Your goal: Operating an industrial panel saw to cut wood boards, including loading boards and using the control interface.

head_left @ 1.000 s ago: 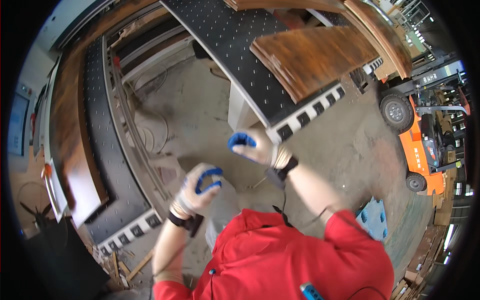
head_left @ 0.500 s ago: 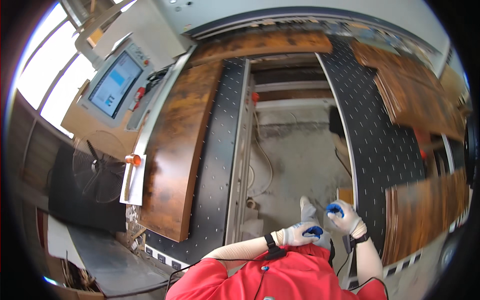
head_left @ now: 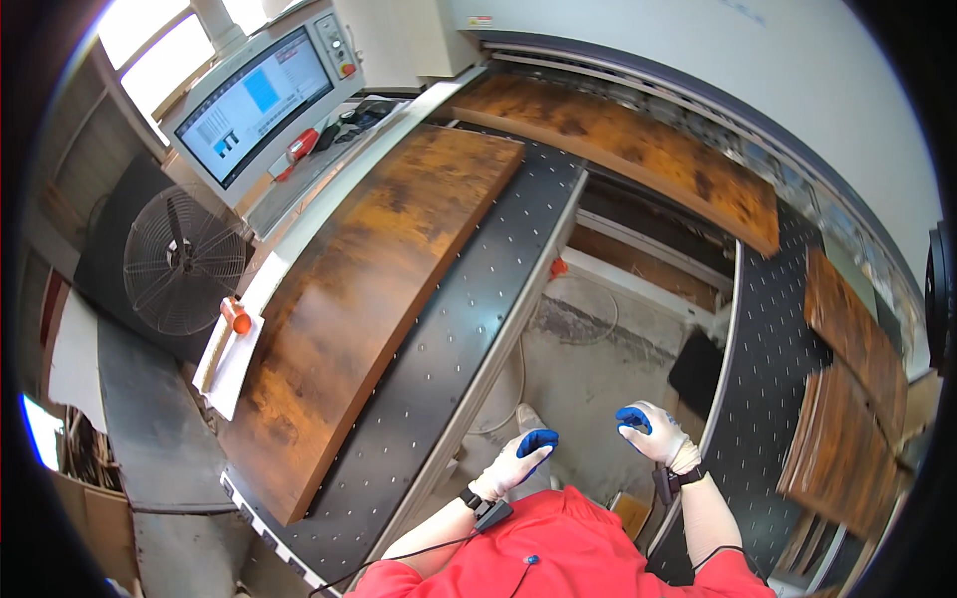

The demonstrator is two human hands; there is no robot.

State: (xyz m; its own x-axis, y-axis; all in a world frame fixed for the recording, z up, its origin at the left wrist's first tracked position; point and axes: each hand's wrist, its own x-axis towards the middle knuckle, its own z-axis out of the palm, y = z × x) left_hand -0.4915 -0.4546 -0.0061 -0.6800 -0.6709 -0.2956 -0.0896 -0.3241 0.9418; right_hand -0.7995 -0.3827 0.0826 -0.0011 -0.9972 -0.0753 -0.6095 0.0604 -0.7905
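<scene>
My left hand (head_left: 515, 462), in a white glove with a blue palm, hangs above the gap between the table wings. Its fingers curve, with the thumb apart and nothing in them. To its right, my right hand (head_left: 655, 436) wears a matching glove; its fingers are loosely curled, also around nothing. Neither hand touches a board. On the left wing of the black table (head_left: 461, 289) lies a long, thick stack of brown wood-grain boards (head_left: 364, 289). The right hand is nearest the table's right wing, where shorter stacked wood-grain panels (head_left: 845, 448) lie.
Another long wood-grain board (head_left: 628, 135) lies along the machine at the back. A monitor (head_left: 257, 105) stands at the far left, above a caged fan (head_left: 184, 254). An orange tape roll (head_left: 235, 317) sits by the left boards. A cable (head_left: 523, 374) lies on the floor.
The view has turned left, bringing the monitor and left boards closer. My hands have moved farther apart, and the left hand now points forward instead of across my body.
</scene>
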